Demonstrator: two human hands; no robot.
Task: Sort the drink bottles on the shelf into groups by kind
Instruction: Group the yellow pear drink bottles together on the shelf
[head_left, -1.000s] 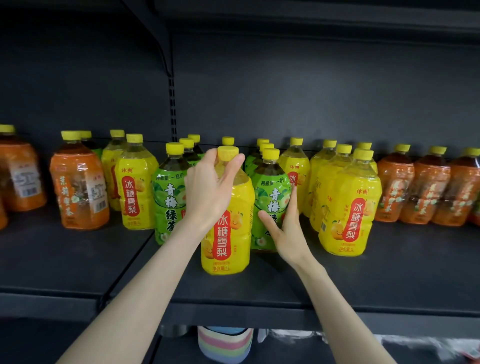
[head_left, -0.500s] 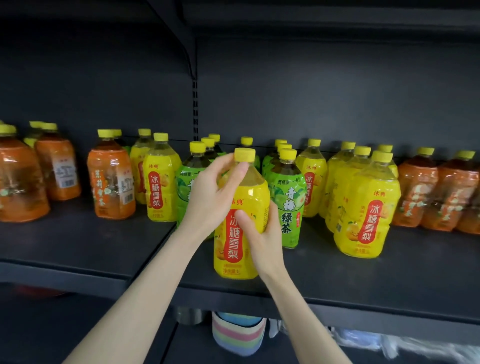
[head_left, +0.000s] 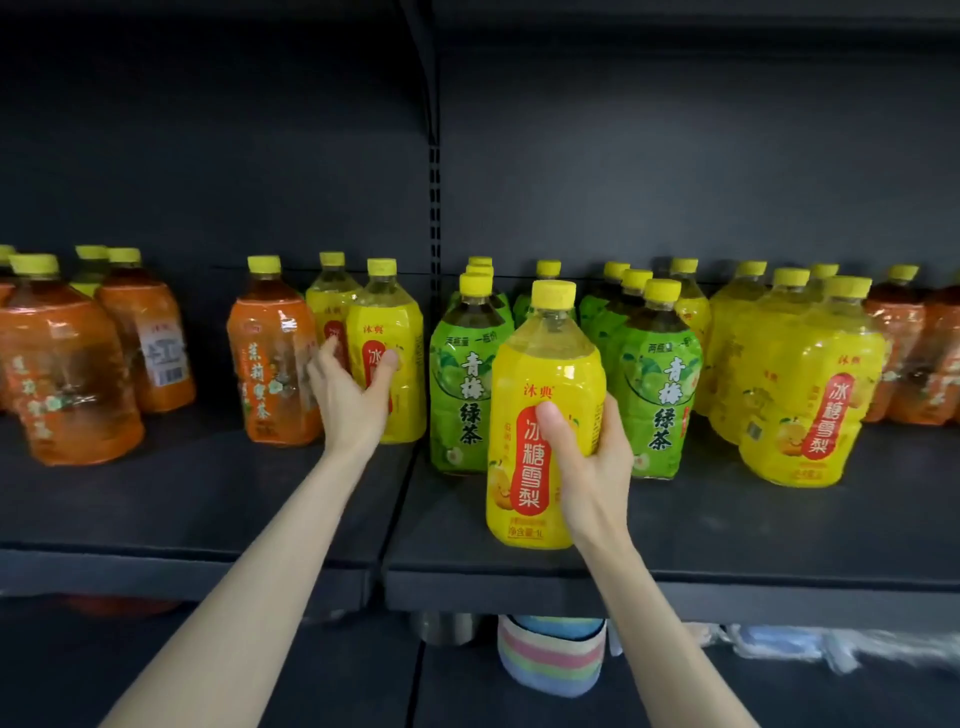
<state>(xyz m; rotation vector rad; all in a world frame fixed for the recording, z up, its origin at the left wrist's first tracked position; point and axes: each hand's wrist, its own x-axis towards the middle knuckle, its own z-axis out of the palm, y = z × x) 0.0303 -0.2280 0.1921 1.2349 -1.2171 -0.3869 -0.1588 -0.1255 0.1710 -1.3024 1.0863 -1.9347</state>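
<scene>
The left hand (head_left: 353, 402) has moved off the front yellow bottle (head_left: 545, 364) to curl round a second yellow bottle (head_left: 397, 332). The right hand (head_left: 589, 457) clasps the first in its fingers. Probably full, heavy and slick, so grip mid-body.

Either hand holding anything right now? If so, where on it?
Right hand grips the front yellow bottle round its mid-body, thumb on the red label. Left hand cups a second yellow bottle; whether it holds cannot be told.
</scene>
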